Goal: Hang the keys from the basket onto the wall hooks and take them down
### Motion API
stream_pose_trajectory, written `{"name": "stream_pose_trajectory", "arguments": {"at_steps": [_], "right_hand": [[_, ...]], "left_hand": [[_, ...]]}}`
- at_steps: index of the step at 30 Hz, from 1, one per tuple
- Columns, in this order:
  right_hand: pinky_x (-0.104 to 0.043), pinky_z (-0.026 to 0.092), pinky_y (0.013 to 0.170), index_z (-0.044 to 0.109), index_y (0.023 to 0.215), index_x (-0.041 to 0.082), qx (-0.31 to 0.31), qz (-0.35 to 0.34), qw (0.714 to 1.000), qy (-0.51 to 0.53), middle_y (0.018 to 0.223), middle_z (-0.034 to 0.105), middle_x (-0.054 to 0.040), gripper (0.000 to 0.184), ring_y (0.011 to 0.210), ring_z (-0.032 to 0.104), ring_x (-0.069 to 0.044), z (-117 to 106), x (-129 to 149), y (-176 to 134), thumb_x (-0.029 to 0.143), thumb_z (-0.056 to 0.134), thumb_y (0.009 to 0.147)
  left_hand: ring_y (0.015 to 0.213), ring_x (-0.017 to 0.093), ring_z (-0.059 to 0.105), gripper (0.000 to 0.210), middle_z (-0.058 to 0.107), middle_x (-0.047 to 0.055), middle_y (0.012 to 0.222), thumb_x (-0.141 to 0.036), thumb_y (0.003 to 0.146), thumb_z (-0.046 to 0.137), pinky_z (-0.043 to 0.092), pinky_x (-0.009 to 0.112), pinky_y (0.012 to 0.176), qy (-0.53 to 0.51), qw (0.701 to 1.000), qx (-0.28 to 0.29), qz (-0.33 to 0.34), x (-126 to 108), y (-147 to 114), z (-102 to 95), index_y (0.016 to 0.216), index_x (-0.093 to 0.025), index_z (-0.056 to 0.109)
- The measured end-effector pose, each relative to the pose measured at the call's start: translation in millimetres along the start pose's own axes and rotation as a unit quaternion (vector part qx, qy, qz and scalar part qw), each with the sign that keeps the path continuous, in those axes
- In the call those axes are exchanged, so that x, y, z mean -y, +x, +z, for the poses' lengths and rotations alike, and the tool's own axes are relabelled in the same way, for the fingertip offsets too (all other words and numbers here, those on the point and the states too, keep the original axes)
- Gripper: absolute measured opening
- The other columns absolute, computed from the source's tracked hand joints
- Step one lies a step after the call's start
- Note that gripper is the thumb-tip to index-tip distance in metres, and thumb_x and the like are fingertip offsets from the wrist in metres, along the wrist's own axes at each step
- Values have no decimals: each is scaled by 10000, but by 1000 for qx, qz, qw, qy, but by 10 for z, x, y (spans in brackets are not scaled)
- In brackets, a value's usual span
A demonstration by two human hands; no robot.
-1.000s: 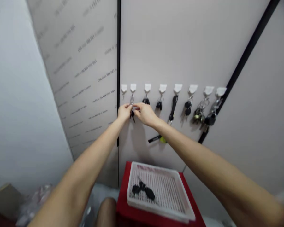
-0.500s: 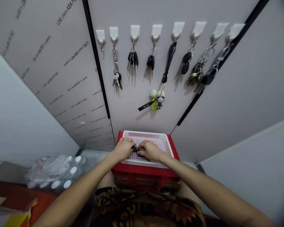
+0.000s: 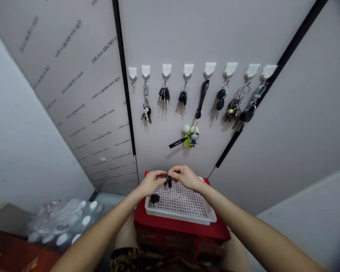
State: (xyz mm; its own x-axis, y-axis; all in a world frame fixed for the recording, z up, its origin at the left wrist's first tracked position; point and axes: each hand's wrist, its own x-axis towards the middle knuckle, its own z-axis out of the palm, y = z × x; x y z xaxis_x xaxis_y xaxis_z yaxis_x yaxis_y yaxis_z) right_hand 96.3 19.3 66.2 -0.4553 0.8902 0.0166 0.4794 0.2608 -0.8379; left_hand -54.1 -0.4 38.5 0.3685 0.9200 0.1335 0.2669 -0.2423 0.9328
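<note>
Nearest me, at the lower edge, I note my patterned garment [image 3: 136, 260], and off to the left a group of white-capped bottles [image 3: 86, 220] in clear plastic. Beyond the garment, a red surface [image 3: 172, 225] carries a white basket [image 3: 181, 217] with a perforated bottom. Inside it, toward the near left corner, lies a black fob [image 3: 155, 198]. Both hands meet over the basket's far left part, at a small bunch of keys [image 3: 169, 181] that hangs black end uppermost. My right grip [image 3: 186, 177] is pinched nearly closed, thumb and forefinger on the top of the bunch. My left grip [image 3: 151, 184] is partly open, finger and thumb parted at the left side of the same keys; the contact is too small for me to tell whether it bears any load. Farther off, a pale panel [image 3: 154, 151] bears a row of eight white hooks [image 3: 188, 70]. On the fifth from the left hangs a black strap [image 3: 203, 99] with a yellow-green charm [image 3: 187, 140] at its lower end; other key sets [image 3: 164, 94] hang on either side of it. Left of a black strip [image 3: 125, 83], the adjoining panel [image 3: 82, 90] carries repeated print.
</note>
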Motion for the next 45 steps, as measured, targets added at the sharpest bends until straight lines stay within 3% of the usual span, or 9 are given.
{"name": "stream_pose_trajectory", "arguments": {"at_steps": [7, 10, 14, 20, 26, 33, 38, 42, 45], "right_hand": [[-183, 382, 459, 504, 609, 119, -27, 12, 993, 114, 459, 476, 35, 148, 410, 435, -49, -152, 542, 240, 261, 460, 615], [-173, 379, 430, 503, 588, 126, -54, -34, 995, 74, 432, 472, 38, 124, 391, 432, -50, -222, 835, 398, 237, 455, 614], [-162, 363, 393, 501, 570, 134, -104, -112, 988, -2, 404, 459, 41, 90, 364, 422, -50, -329, 1339, 665, 190, 444, 611], [-172, 391, 429, 508, 717, 142, -214, -224, 948, -71, 499, 510, 24, 136, 412, 473, -61, -455, 2056, 1148, 123, 430, 607], [-183, 396, 480, 536, 755, 135, -275, -199, 925, -172, 532, 535, -7, 202, 468, 493, -77, -491, 2375, 1503, 99, 381, 631], [-232, 387, 567, 577, 720, 93, -255, -170, 901, -308, 598, 567, -84, 218, 569, 518, -142, -425, 2352, 1610, 58, 394, 607], [-247, 354, 706, 538, 876, 97, -275, -253, 867, -329, 809, 548, -105, 285, 744, 494, -152, -333, 2143, 1414, 91, 383, 638], [-223, 360, 670, 529, 889, 127, -239, -284, 878, -303, 816, 541, -63, 283, 661, 481, -109, -250, 1636, 1048, 133, 401, 637], [-210, 357, 581, 532, 893, 141, -163, -203, 927, -270, 675, 546, -23, 285, 554, 455, -86, -208, 1020, 708, 157, 394, 645]], "left_hand": [[761, 124, 507, 269, 591, 43, 812, -256, 647, 454, 362, 248, 737, -167, 982, -86, 15, -347, 119, -205, 860, -113, 537], [768, 122, 493, 270, 585, 29, 804, -258, 635, 471, 356, 231, 724, -147, 979, -123, 66, -514, 182, -392, 859, -124, 540], [602, 82, 471, 227, 565, 8, 658, -262, 649, 444, 356, 191, 590, -109, 973, -181, 94, -858, 310, -779, 772, -115, 565], [388, 37, 372, 210, 485, -26, 456, -305, 648, 428, 268, 165, 412, -154, 950, -252, 102, -1421, 538, -1365, 609, -123, 524], [315, 36, 336, 302, 439, -25, 381, -409, 623, 442, 206, 173, 353, -167, 935, -300, 90, -1595, 816, -1679, 518, -126, 458], [340, 53, 389, 280, 429, -20, 394, -374, 636, 431, 247, 176, 362, -142, 930, -339, 17, -1409, 962, -1704, 510, -125, 447], [434, 65, 439, 189, 479, -3, 491, -290, 617, 456, 309, 184, 434, -129, 926, -355, -11, -1143, 847, -1636, 547, -116, 479], [498, 69, 438, 121, 499, -6, 550, -185, 558, 506, 310, 182, 472, -111, 923, -368, -29, -811, 628, -1442, 653, -112, 520], [448, 54, 391, 198, 445, -47, 477, -157, 536, 511, 283, 177, 451, -102, 931, -346, -49, -507, 473, -1163, 727, -105, 520]]}}
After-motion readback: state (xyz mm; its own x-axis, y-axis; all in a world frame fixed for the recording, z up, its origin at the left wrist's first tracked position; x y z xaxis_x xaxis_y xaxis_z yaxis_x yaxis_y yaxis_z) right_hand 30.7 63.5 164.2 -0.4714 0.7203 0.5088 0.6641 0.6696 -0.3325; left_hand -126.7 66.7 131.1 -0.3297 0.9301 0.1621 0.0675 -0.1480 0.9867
